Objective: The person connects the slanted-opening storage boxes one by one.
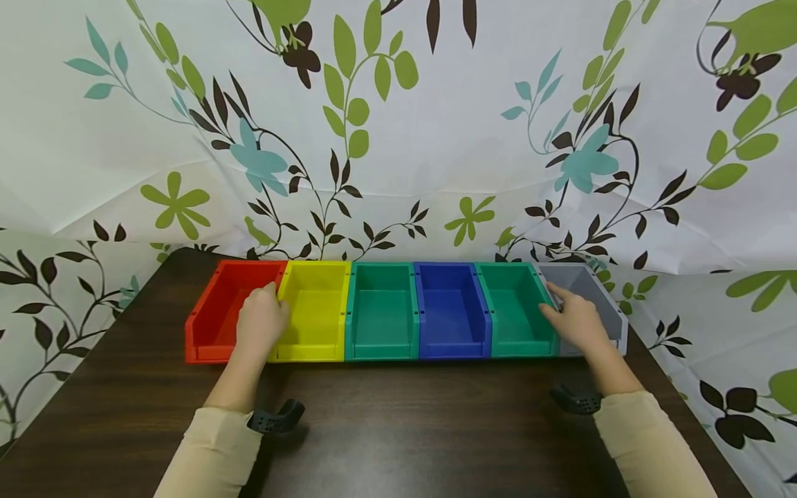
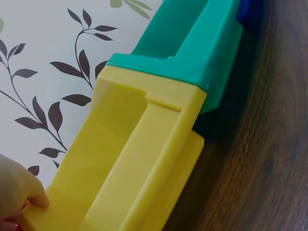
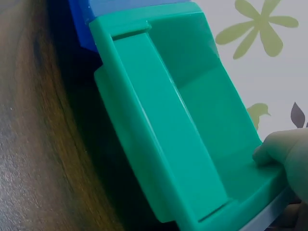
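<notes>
Six-coloured-row aside, the storage bins stand side by side: red (image 1: 214, 335), yellow (image 1: 311, 325), green (image 1: 381, 325), blue (image 1: 453, 318), another green (image 1: 513, 318) and grey (image 1: 600, 297). My left hand (image 1: 263, 321) grips the adjoining walls of the red and yellow bins, its thumb inside the yellow bin (image 2: 120, 163) in the left wrist view. With my right hand (image 1: 575, 318) I pinch the walls where the right green bin (image 3: 159, 130) meets the grey one. That thumb lies inside the green bin; the other fingers are mostly hidden beyond the wall.
The bins rest on a dark wooden table (image 1: 398, 422), near its back edge. Behind and beside it hangs a white cloth (image 1: 436, 138) printed with leaves and flowers. Each wrist bears a black device, the left one (image 1: 277, 418) and the right one (image 1: 575, 401).
</notes>
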`<state>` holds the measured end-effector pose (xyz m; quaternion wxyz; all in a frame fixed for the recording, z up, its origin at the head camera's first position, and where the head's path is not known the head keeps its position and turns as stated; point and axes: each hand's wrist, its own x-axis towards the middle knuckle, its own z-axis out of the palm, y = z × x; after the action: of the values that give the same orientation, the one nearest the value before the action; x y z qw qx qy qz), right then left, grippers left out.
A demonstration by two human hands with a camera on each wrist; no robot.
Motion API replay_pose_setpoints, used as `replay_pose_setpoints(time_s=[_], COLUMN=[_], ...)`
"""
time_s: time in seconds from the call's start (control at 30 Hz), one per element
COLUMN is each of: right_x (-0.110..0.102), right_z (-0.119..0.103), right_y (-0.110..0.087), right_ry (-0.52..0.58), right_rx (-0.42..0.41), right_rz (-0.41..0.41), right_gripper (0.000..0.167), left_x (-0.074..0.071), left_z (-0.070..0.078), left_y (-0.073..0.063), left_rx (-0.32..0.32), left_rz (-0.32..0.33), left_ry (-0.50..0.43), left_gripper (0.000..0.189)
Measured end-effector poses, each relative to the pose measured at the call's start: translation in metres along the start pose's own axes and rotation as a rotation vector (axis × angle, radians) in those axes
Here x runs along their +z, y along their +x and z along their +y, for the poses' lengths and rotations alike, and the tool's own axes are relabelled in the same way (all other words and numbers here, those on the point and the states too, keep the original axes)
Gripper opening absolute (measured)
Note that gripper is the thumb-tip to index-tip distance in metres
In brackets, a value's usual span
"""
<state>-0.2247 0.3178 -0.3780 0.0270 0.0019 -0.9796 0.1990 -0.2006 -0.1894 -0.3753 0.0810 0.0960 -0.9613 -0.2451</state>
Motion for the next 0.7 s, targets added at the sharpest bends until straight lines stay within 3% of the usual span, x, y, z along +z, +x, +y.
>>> replay_pose_setpoints(time_s=[0.1, 0.27, 0.43, 0.53, 0.7], right_x=[0.002, 0.006, 0.007, 0.008, 0.010], right_z=[0.002, 0.002, 0.001, 0.001, -0.002], right_y=[-0.003, -0.007, -0.007, -0.006, -0.008], right_ry=[0.008, 0.019, 0.015, 0.008, -0.038], right_rx=[0.010, 0.020, 0.016, 0.021, 0.028], right_rz=[0.037, 0.083, 0.090, 0.079, 0.060], right_gripper=[0.058, 0.057, 0.057, 0.057, 0.060], left_x=[0.000, -0.002, -0.002, -0.002, -0.001], left_z=[0.000, 0.000, -0.002, -0.005, -0.010], left_y=[-0.001, -0.001, -0.002, -0.004, -0.004], left_rx=[0.009, -0.033, -0.043, -0.027, 0.051], left_rz=[-0.003, -0.042, -0.048, -0.052, -0.075], left_ry=[-0.027, -0.047, -0.059, -0.061, -0.007], left_gripper=[0.048, 0.052, 0.053, 0.054, 0.055])
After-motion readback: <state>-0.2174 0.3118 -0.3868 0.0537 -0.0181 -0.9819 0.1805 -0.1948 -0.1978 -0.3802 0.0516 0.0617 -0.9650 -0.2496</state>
